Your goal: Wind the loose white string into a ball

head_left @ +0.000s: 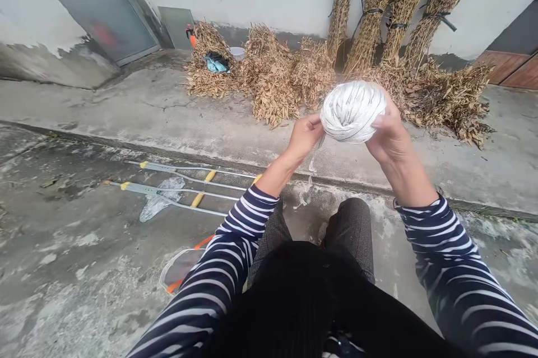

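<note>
A ball of white flat cord (353, 110) is held up in front of me, with a hollow at its middle. My right hand (389, 131) grips its right side, fingers partly behind it. My left hand (306, 135) is closed at the ball's lower left edge, thumb and fingers pinched together on a strand of the cord. A thin loose end hangs down just below that pinch.
Dry plant bundles (273, 75) lie along the wall, and tied upright bundles (372, 10) lean there. On the lower ground at left are two crutches (176, 190), a clear plastic bag (162, 198) and an orange-trimmed item (182, 268). A concrete step edge (105, 135) crosses ahead.
</note>
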Demonstrator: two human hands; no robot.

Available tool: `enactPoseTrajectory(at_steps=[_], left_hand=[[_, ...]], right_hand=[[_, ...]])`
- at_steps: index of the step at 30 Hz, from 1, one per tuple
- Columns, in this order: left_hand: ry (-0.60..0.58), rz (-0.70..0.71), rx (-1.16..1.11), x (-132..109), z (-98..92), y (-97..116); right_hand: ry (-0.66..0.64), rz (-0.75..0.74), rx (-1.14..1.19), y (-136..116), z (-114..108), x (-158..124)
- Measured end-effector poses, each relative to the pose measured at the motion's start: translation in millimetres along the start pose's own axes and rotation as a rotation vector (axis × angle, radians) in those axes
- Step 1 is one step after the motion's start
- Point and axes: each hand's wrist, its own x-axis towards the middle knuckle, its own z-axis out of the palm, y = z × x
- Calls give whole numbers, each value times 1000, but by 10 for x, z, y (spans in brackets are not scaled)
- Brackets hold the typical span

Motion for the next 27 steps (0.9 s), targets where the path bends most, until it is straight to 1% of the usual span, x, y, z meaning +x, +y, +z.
enactPoseTrajectory(at_steps=[2, 4, 6, 8, 11, 15, 19, 23, 27], left_hand=[[12, 38, 66, 24, 8, 42], [18, 73, 129, 52, 22, 74], [14, 76, 190, 63, 31, 78], [10, 36, 230, 37, 28, 56], [-16, -62, 225, -80, 6, 2], [-118, -191, 114, -338, -15, -30], [-208, -316, -30, -615, 7, -6], [-258, -423, -150, -835, 27, 68], [-308, -495, -277, -938, -27, 245]], right_hand=[[-10, 25, 4, 13, -20, 4], [-25, 20, 12, 27, -33, 1], [-43, 12, 22, 32, -42, -11], [-41, 13, 35, 31, -53, -26], [-17, 16, 52, 31, -90, -37], [19, -3, 31, 69, -181, -7], [60, -24, -94, 177, -275, 44], [98, -107, -249, 375, -355, 83], [93, -190, -445, 660, -418, 67]])
